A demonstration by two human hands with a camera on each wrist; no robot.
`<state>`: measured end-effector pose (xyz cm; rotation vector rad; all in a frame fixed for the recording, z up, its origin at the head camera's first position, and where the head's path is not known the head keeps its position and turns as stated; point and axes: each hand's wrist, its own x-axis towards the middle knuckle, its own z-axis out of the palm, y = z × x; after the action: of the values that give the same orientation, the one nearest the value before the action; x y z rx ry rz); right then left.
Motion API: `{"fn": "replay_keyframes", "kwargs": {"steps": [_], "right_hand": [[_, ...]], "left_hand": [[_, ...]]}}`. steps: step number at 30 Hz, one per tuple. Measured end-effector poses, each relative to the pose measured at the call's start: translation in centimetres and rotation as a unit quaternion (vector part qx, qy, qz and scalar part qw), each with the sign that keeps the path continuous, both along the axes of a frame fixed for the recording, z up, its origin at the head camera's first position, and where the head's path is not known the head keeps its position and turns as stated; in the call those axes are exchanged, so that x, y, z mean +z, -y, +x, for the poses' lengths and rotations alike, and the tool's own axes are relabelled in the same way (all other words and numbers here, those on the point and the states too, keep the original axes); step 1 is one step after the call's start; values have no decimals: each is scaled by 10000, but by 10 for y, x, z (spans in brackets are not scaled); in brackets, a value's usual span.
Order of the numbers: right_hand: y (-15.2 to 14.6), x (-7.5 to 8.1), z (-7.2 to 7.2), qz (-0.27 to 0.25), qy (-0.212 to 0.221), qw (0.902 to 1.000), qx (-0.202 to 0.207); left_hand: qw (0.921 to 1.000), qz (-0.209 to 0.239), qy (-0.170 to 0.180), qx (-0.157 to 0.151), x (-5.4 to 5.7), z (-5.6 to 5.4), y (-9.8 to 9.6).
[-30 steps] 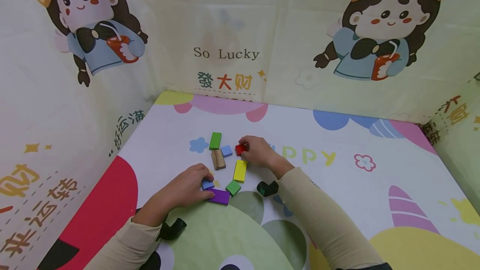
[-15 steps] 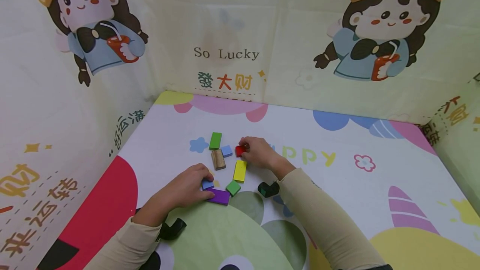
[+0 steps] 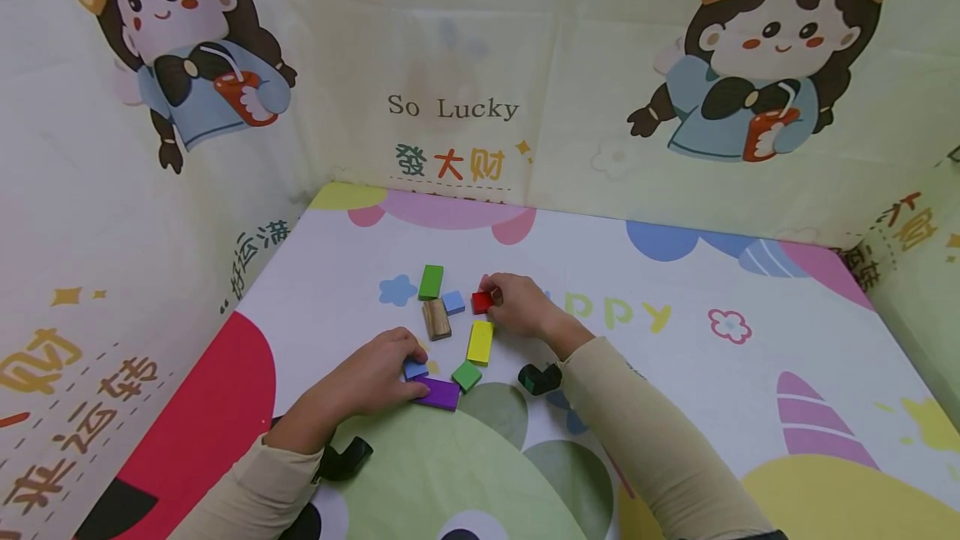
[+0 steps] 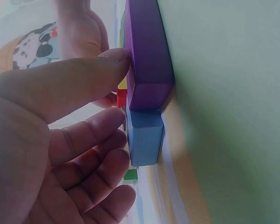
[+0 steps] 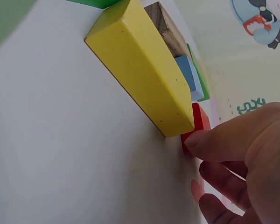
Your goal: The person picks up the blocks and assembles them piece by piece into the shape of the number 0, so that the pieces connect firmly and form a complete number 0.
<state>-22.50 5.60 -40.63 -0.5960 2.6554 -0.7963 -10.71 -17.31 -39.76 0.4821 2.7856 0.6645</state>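
My left hand rests at a purple block and a small blue block. In the left wrist view its thumb touches the purple block, while the loosely bent fingers lie beside the blue one. Farther up, my right hand pinches a small red block at its right end. The right wrist view has the thumb against the red block, just past the end of a yellow block; the index finger is mostly hidden. A green cube sits between the purple and yellow blocks.
Left of the red block lie a light blue block, a wood-grain block and a long green block. A printed cloth covers the table, and printed sheets stand at the back and sides.
My right hand and the red block have shifted very slightly to the right. The left hand and the other blocks stay where they were.
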Motion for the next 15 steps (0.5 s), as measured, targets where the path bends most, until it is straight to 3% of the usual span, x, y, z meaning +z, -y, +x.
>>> {"fn": "replay_keyframes", "kwargs": {"steps": [15], "right_hand": [[-2,-1,1,-102,19,9999,85]], "left_hand": [[10000,1,-21,1,0,0,0]]}}
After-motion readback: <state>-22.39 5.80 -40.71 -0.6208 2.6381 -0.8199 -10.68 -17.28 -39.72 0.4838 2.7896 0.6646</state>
